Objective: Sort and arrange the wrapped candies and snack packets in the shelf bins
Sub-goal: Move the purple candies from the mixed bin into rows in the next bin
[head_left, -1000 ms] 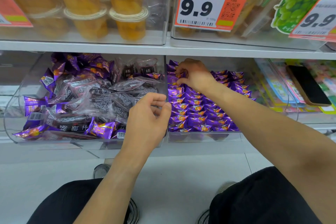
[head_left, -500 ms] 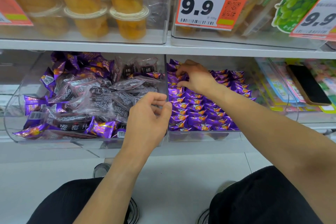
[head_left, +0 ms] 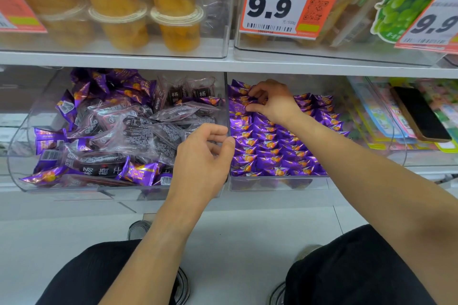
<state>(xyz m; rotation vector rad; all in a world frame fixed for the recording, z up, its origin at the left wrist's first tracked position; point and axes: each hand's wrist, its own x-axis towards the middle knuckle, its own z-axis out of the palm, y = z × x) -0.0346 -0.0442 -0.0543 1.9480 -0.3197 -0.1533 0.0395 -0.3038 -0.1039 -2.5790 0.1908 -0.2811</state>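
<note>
Right hand reaches deep into the right bin; its fingers are curled and pinching a purple candy in the far-left corner of that bin, thumb tip pressed against the wrapper below. Under and around those fingers, purple candies lie in tidy overlapping rows running toward the near wall. Left hand hovers at the clear divider between the two bins, fingers loosely curled, thumb near the forefinger; cannot tell whether anything is held between them. Just left of those fingers, the left bin holds a jumbled heap: translucent dark snack packets with white lettering, mixed with loose purple candies along the front and back. Beyond the right hand, past the right bin's far side wall, a black phone lies on colourful flat packets in the next bin. Above both hands, the upper shelf carries clear bins of yellow fruit cups and an orange price tag reading 9.9. Below the forearms, black-trousered knees and a pale floor.
</note>
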